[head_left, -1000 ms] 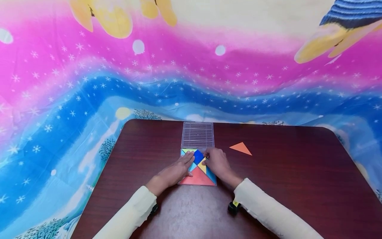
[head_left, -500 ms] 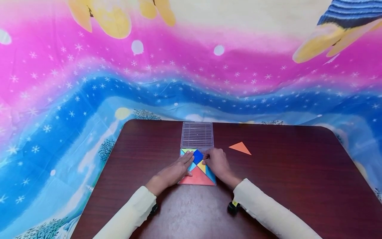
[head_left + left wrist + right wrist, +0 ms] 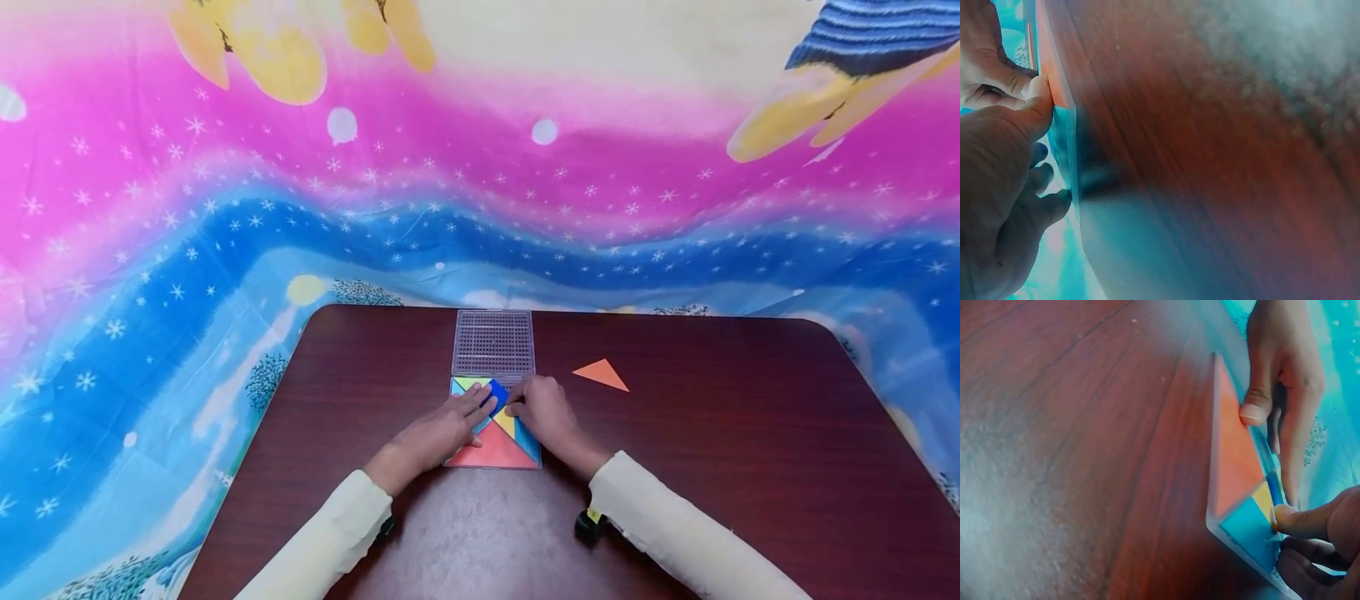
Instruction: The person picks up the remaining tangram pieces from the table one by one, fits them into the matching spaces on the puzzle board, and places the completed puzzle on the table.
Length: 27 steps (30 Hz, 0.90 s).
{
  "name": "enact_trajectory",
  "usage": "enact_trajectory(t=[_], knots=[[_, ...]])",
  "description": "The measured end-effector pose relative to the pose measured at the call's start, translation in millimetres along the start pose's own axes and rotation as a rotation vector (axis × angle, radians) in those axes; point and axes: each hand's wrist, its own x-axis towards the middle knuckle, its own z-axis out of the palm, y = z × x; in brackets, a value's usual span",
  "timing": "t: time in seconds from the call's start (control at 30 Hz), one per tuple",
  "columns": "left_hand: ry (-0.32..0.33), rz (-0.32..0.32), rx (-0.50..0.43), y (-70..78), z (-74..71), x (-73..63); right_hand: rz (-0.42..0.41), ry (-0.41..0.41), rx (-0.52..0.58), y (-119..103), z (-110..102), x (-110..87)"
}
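Note:
Coloured tangram pieces lie in the base of a clear plastic case [image 3: 448, 465]. My left hand [image 3: 442, 427] rests across the pieces from the left. Its fingers reach onto the blue square [image 3: 498, 393], and its thumb lies by the large red triangle [image 3: 492, 450]. From the right, my right hand [image 3: 551, 414] bends its fingers at the case's right side. Its thumb and fingertips pinch at the yellow piece [image 3: 1262, 499], beside the blue square; the exact contact is partly hidden. A teal piece [image 3: 1251, 529] lies along the right side. Left fingers cover some pieces.
An orange triangle [image 3: 603, 375] lies loose on the dark wooden table [image 3: 720, 450], right of the case. The case's gridded lid [image 3: 493, 343] lies flat behind the base. A printed cloth [image 3: 480, 167] hangs behind the table.
My left fingers have shifted slightly right over the blue square. My right thumb and fingertips have moved a little left over the yellow piece. The orange triangle stays put.

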Motion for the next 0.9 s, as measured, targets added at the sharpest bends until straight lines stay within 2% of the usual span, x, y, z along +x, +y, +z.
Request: enact_trajectory(t=[0.1, 0.17, 0.27, 0.4, 0.5, 0.63, 0.9], knots=[[0.004, 0.017, 0.000, -0.5, 0.9, 0.4, -0.005, 0.008, -0.004, 7.5, -8.1, 5.0], [0.003, 0.014, 0.000, -0.5, 1.5, 0.6, 0.021, 0.023, -0.023, 16.3, -18.1, 10.7], [-0.005, -0.005, -0.012, 0.0, 2.0, 0.8, 0.070, 0.025, -0.116, 36.8, -38.8, 20.8], [-0.015, -0.031, -0.045, 0.8, 2.3, -1.0, 0.097, -0.048, -0.240, 67.1, -71.1, 29.9], [-0.017, -0.041, -0.061, 0.3, 3.3, -2.2, 0.109, -0.120, -0.268, 83.4, -88.7, 32.6], [-0.019, -0.043, -0.071, -0.9, 4.3, -2.6, 0.121, -0.173, -0.259, 96.0, -95.0, 33.6], [-0.008, -0.025, -0.096, -2.2, 5.0, -2.0, 0.092, -0.145, -0.259, 106.2, -92.9, 36.7]])
